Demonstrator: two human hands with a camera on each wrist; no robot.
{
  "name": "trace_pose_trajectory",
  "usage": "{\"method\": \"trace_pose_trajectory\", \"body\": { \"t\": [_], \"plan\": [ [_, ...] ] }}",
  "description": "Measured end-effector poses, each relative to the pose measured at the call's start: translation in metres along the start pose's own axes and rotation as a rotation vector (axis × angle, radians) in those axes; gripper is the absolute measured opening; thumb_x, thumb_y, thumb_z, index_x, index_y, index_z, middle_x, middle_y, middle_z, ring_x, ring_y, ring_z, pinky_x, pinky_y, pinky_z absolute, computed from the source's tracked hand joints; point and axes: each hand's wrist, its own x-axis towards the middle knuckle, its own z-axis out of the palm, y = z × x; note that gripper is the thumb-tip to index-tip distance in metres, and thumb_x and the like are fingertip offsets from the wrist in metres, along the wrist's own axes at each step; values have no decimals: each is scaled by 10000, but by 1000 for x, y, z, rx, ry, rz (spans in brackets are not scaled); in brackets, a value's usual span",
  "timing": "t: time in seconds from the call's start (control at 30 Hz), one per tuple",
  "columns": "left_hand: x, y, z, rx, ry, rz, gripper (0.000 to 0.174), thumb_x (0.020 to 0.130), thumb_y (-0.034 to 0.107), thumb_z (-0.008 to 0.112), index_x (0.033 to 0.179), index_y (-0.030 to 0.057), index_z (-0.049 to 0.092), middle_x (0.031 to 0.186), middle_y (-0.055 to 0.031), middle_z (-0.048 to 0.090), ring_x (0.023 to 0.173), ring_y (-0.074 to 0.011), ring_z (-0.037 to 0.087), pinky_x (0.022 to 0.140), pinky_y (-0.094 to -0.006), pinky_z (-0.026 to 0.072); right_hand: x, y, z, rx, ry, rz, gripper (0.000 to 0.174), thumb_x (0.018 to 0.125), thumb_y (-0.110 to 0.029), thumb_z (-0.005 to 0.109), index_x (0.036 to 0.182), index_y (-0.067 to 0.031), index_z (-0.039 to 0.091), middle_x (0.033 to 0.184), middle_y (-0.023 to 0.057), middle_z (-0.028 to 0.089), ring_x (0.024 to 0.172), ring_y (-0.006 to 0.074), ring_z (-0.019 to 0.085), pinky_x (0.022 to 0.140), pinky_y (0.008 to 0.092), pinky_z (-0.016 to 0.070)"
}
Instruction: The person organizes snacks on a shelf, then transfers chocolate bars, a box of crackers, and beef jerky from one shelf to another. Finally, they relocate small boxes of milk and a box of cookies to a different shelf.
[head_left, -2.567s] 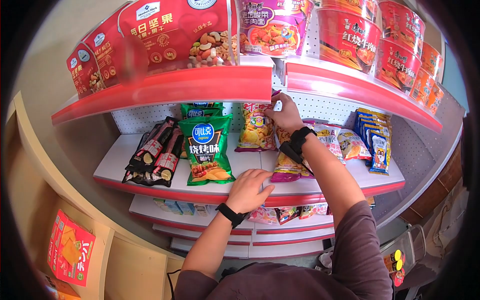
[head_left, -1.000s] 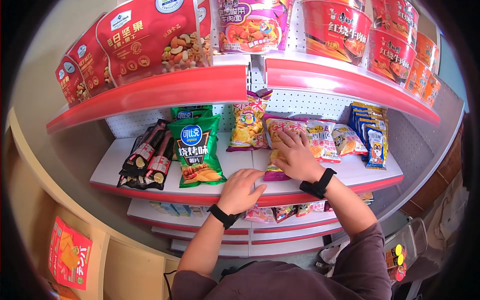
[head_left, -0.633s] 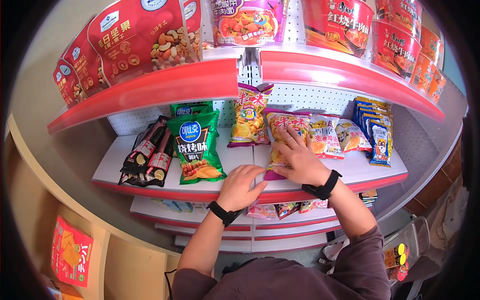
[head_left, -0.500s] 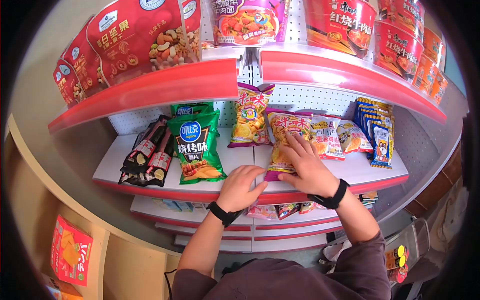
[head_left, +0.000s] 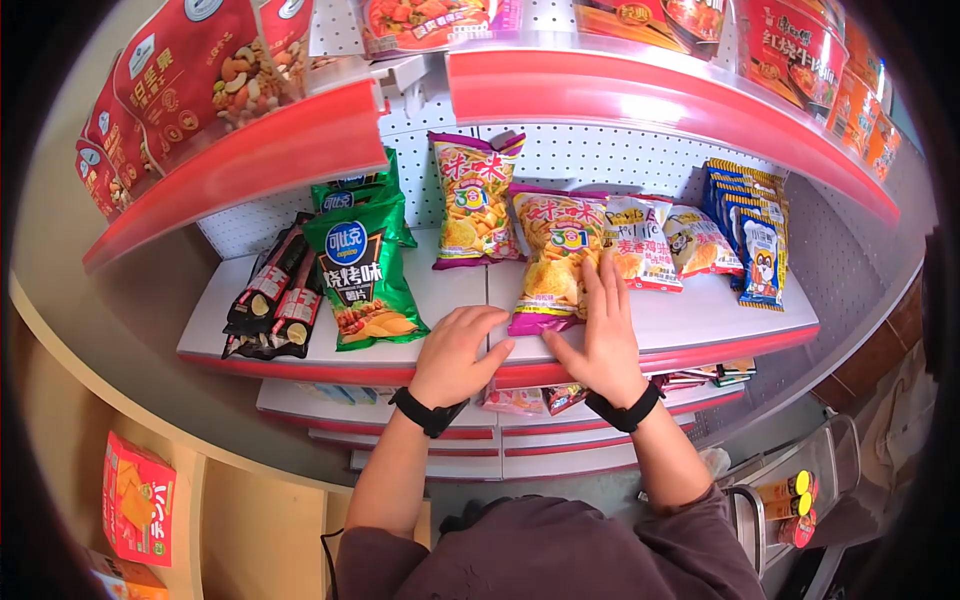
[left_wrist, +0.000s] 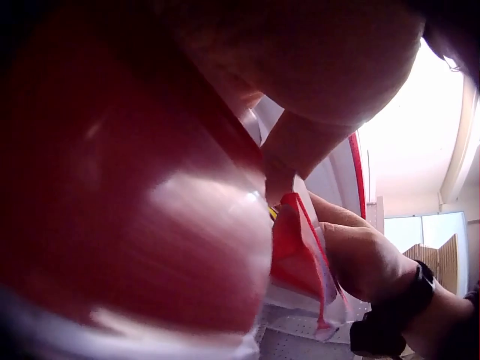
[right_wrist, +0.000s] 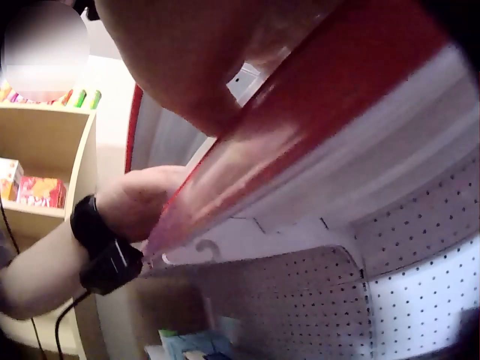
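My right hand lies at the lower right side of a purple-and-yellow snack bag, its fingers extended and overlapping the bag's edge. This bag leans back on the white shelf, its bottom near the red front edge. A matching snack bag stands behind it to the left, against the perforated back panel. My left hand rests at the shelf's front edge with relaxed fingers, between the green chip bag and the front purple-and-yellow bag. Both wrist views show mostly the red shelf edge close up.
Black-and-pink packets lie at the shelf's left. White snack bags and blue packets stand to the right. An upper shelf edge overhangs the back. A wooden shelf unit with a red box stands lower left.
My right hand has let go of the rear purple-and-yellow bag's top, come down onto the front one, then slid to its lower right side. The head view has shifted; my left hand stays at the edge.
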Motion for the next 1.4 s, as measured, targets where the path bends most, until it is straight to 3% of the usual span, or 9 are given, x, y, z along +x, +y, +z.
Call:
{"method": "trace_pose_trajectory", "body": {
  "t": [0.03, 0.23, 0.53, 1.03, 1.23, 1.4],
  "plan": [
    [0, 0, 0, 1, 3, -1, 359, 907, 268, 690, 1186, 46, 653, 1210, -121, 663, 1156, -336, 595, 990, -436, 473, 0, 7, 4, -13, 8, -14, 1058, 747, -306, 847, 1559, 27, 256, 1563, 377, 268, 1430, 510, 331, 1154, 527, 337],
    [1, 0, 0, 5, 5, -15, 358, 906, 276, 687, 1179, 48, 652, 1211, -113, 660, 1159, -329, 593, 991, -433, 472, 1, 11, 6, 57, -36, 18, 1071, 760, -325, 848, 1554, 52, 237, 1558, 383, 271, 1376, 516, 400, 1110, 498, 392],
    [3, 4, 0, 26, -7, -35, 339, 897, 251, 707, 1159, 40, 663, 1219, -118, 667, 1162, -330, 600, 995, -422, 479, 1, 14, 6, 14, -76, -21, 1011, 792, -368, 808, 1543, 51, 276, 1542, 365, 317, 1311, 492, 457, 1092, 499, 404],
    [3, 6, 1, 29, -8, -51, 293, 898, 240, 703, 1120, 50, 679, 1209, -107, 675, 1159, -325, 606, 998, -415, 481, 2, 11, 4, -105, -169, 37, 958, 856, -424, 735, 1526, 89, 282, 1517, 395, 333, 1326, 501, 454, 1094, 512, 399],
    [2, 6, 2, 39, -10, -53, 289, 898, 240, 700, 1116, 52, 682, 1217, -102, 673, 1164, -319, 605, 1001, -415, 480, 1, 10, 5, -54, -106, 5, 946, 846, -396, 739, 1579, -24, 271, 1530, 386, 324, 1270, 498, 501, 1069, 512, 419],
    [2, 5, 3, 42, -15, -62, 282, 902, 244, 696, 1115, 59, 686, 1215, -99, 673, 1165, -316, 604, 1001, -412, 478, 2, 6, -1, -68, -106, -36, 866, 827, -369, 762, 1578, -207, 361, 1575, 337, 288, 1243, 489, 523, 1038, 517, 445]
  ]
}}
